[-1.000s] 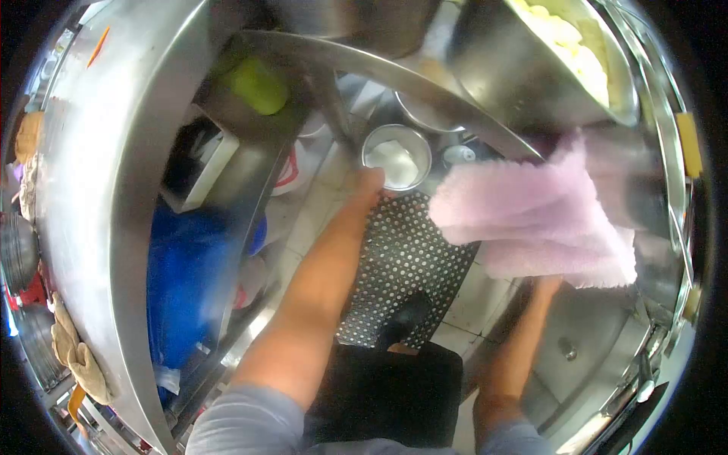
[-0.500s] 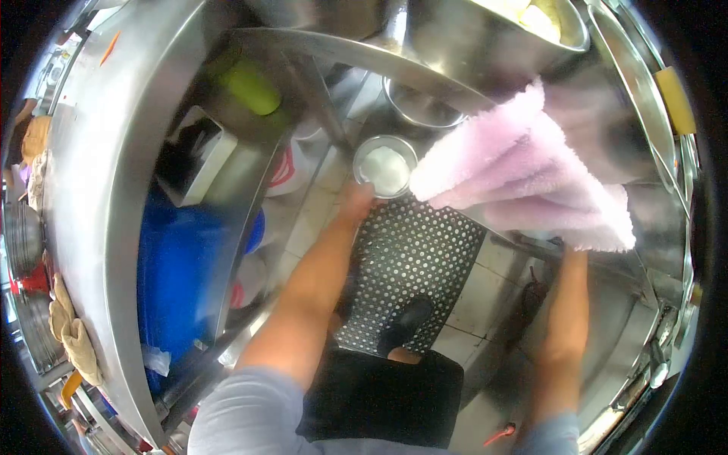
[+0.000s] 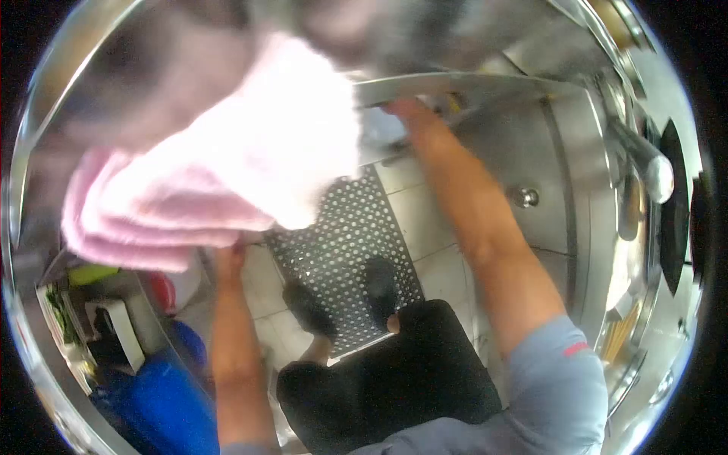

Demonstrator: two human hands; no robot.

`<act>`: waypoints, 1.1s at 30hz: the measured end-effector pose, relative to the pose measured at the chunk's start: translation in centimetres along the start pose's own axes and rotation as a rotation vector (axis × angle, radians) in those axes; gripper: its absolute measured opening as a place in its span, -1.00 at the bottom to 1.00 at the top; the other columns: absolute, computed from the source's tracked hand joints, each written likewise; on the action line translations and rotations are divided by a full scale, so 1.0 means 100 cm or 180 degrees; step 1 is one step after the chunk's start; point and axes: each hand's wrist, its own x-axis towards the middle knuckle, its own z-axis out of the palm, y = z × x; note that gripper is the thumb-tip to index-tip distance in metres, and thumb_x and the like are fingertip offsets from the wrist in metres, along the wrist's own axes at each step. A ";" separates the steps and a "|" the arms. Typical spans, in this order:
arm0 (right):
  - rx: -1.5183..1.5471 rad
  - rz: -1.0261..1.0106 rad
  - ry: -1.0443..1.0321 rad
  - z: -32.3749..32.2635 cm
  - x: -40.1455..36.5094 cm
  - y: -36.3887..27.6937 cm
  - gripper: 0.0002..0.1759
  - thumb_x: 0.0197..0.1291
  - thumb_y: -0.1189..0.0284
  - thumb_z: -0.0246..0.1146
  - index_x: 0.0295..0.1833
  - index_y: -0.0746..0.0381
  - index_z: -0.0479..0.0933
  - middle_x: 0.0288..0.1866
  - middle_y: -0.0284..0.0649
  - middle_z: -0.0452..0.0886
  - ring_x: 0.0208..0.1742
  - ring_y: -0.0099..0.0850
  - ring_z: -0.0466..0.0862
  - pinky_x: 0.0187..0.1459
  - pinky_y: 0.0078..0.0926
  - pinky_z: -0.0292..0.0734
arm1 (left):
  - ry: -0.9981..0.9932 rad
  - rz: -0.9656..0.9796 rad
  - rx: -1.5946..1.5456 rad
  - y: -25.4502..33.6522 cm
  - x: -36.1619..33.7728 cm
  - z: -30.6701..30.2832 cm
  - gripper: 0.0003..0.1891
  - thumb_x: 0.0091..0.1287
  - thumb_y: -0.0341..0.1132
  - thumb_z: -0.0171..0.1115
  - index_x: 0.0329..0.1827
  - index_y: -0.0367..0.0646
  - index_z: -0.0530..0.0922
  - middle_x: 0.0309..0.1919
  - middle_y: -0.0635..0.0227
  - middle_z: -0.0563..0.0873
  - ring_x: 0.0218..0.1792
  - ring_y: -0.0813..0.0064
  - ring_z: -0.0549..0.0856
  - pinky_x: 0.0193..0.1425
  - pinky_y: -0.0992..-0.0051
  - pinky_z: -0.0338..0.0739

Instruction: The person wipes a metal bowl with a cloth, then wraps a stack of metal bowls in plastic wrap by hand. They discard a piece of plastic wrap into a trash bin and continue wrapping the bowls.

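Note:
A fluffy pink towel (image 3: 227,152) hangs large across the upper left, close to my view. My left hand (image 3: 233,254) is at its lower edge; the towel hides the fingers and whatever is in them. Farther right, my right arm stretches forward, and my right hand (image 3: 406,110) is blurred at the edge of a steel counter (image 3: 485,85). A whitish, smeared thing (image 3: 383,127) shows right beside it; I cannot tell whether the hand grips it.
Below lies a black mat with pale dots (image 3: 356,227) on the tiled floor, under my feet. A blue bin (image 3: 171,402) and a white tray (image 3: 125,334) are at lower left. A steel door with a round knob (image 3: 527,197) stands to the right.
The view has swung right, so the towel now appears at left. My right hand has come out from behind it. The steel bowl with white contents at my left hand is hidden now.

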 end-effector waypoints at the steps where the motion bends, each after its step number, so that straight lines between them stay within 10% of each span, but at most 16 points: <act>1: -0.0014 0.0019 0.0019 0.001 0.000 0.003 -0.49 0.33 0.33 0.12 0.30 0.38 0.32 0.18 0.02 0.54 0.08 -0.13 0.61 0.12 -0.32 0.51 | 0.0225 -0.0382 -0.0559 0.027 0.003 -0.001 -0.66 0.42 -0.15 0.11 0.17 -0.06 0.54 0.04 0.16 0.62 0.08 0.17 0.58 0.08 0.14 0.52; 4: -0.0023 0.0010 0.0074 0.002 0.005 0.005 -0.48 0.33 0.33 0.12 0.31 0.39 0.32 0.18 0.02 0.54 0.09 -0.12 0.61 0.12 -0.32 0.50 | 0.1384 -0.2783 -0.2487 0.166 0.001 0.012 -0.69 0.42 -0.28 0.13 0.15 -0.19 0.47 -0.06 0.18 0.61 -0.08 0.33 0.64 -0.03 0.34 0.58; 8: 0.0025 0.0038 0.0115 -0.007 0.012 0.011 -0.47 0.32 0.32 0.13 0.31 0.39 0.32 0.19 0.03 0.54 0.10 -0.12 0.60 0.13 -0.31 0.49 | 0.1520 -0.0541 -0.1470 0.183 0.010 0.057 -0.74 0.38 -0.30 0.09 0.01 -0.24 0.60 -0.08 0.16 0.68 -0.08 0.19 0.65 -0.03 0.33 0.58; 21: -0.0015 0.0010 0.0135 -0.028 0.027 0.014 -0.44 0.30 0.31 0.14 0.32 0.41 0.32 0.21 0.04 0.53 0.13 -0.11 0.58 0.17 -0.29 0.45 | 0.0889 -0.1285 -0.1436 0.196 0.118 0.080 -0.68 0.28 -0.32 0.17 0.04 -0.28 0.59 -0.12 0.12 0.69 -0.20 0.18 0.68 -0.14 0.29 0.60; 33: 0.0449 0.0085 0.0264 -0.102 -0.055 0.079 -0.42 0.28 0.31 0.16 0.33 0.42 0.32 0.24 0.05 0.52 0.16 -0.09 0.56 0.19 -0.26 0.42 | 0.1358 -0.1901 -0.1637 0.081 0.023 0.044 -0.62 0.19 -0.33 0.24 0.06 -0.32 0.58 -0.17 0.09 0.71 -0.30 0.16 0.72 -0.24 0.24 0.62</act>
